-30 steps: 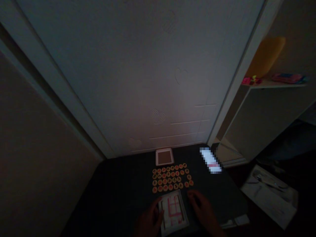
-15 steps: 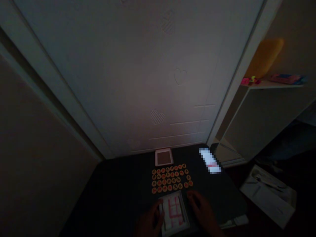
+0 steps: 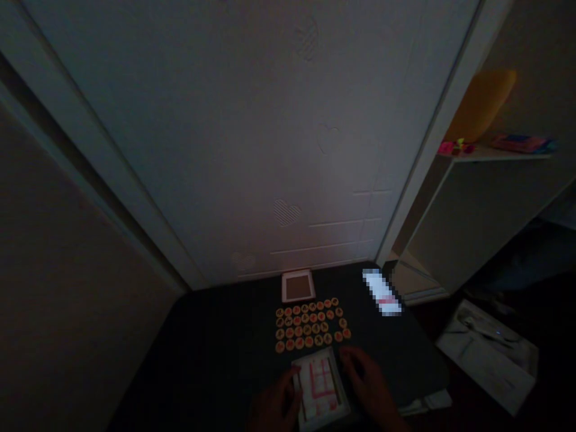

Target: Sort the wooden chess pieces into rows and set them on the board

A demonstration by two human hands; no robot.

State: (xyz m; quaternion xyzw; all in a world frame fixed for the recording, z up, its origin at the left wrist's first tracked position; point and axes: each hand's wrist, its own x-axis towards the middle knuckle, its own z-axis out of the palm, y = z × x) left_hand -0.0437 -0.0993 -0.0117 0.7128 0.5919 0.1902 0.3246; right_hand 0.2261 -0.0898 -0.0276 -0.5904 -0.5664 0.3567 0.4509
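Observation:
The scene is very dim. A folded white board with red grid lines (image 3: 320, 387) lies at the near edge of a dark table (image 3: 216, 354). My left hand (image 3: 275, 403) rests against its left side, fingers curled on the edge. My right hand (image 3: 366, 383) lies at its right side, fingers bent on the table beside it. Just beyond the board, several round tan game pieces (image 3: 310, 327) with red and dark marks lie in rows. A small square box (image 3: 297, 286) with a pale rim sits behind them.
A pale wall panel with heart shapes (image 3: 288, 211) rises behind the table. A bright pixelated object (image 3: 381, 291) lies at the table's far right. To the right stand a white shelf (image 3: 495, 155) with a yellow item and a white box (image 3: 488, 354) on the floor.
The view has shifted a little; the board looks slightly more opened out between my hands. Both hands stay at its sides.

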